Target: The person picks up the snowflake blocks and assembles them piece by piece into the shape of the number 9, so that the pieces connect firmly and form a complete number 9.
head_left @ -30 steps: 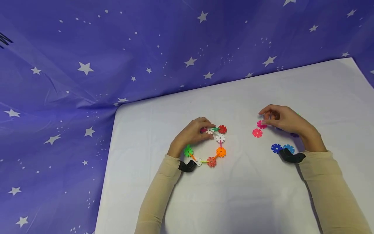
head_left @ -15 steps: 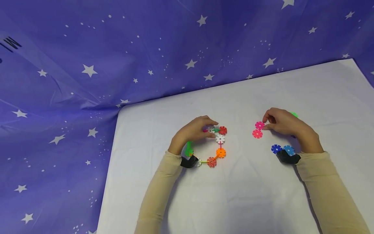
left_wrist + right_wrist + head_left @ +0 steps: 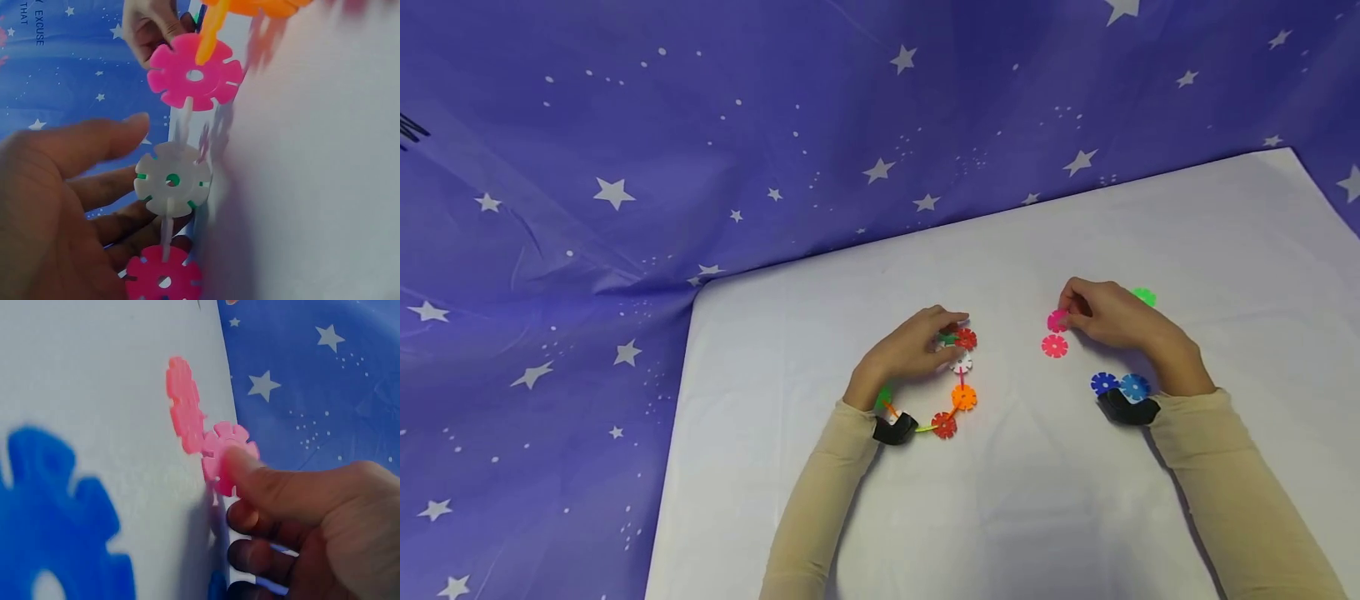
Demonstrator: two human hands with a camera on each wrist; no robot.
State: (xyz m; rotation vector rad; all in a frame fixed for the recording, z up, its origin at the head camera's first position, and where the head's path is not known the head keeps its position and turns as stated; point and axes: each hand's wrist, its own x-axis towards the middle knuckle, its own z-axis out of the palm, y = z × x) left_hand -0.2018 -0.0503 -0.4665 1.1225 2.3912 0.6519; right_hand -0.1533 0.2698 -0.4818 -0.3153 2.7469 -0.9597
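My right hand point(image 3: 1108, 315) pinches a pink notched disc point(image 3: 222, 433) between thumb and fingers. A second pink-red notched disc point(image 3: 1054, 346) lies just in front of it, the two close together. On the left, my left hand point(image 3: 913, 343) hovers around a curved chain of notched plastic discs, its thumb and fingers spread apart. The chain includes a white disc point(image 3: 962, 362), an orange disc point(image 3: 964, 397) and red discs point(image 3: 944, 426). In the left wrist view, my fingers lie behind a white disc point(image 3: 159, 194), the thumb standing off it. Part of the chain is hidden by my hand.
A dark blue disc point(image 3: 1104, 384) and a light blue disc point(image 3: 1135, 387) lie near my right wrist. Beyond the right hand is a green disc point(image 3: 1144, 297). The white table point(image 3: 985, 508) meets a purple star-patterned cloth point(image 3: 820, 125) at the back.
My right hand came down to the pink discs and now pinches the farther one, shifting slightly left. My left hand moved slightly forward over the chain, its fingers staying spread.
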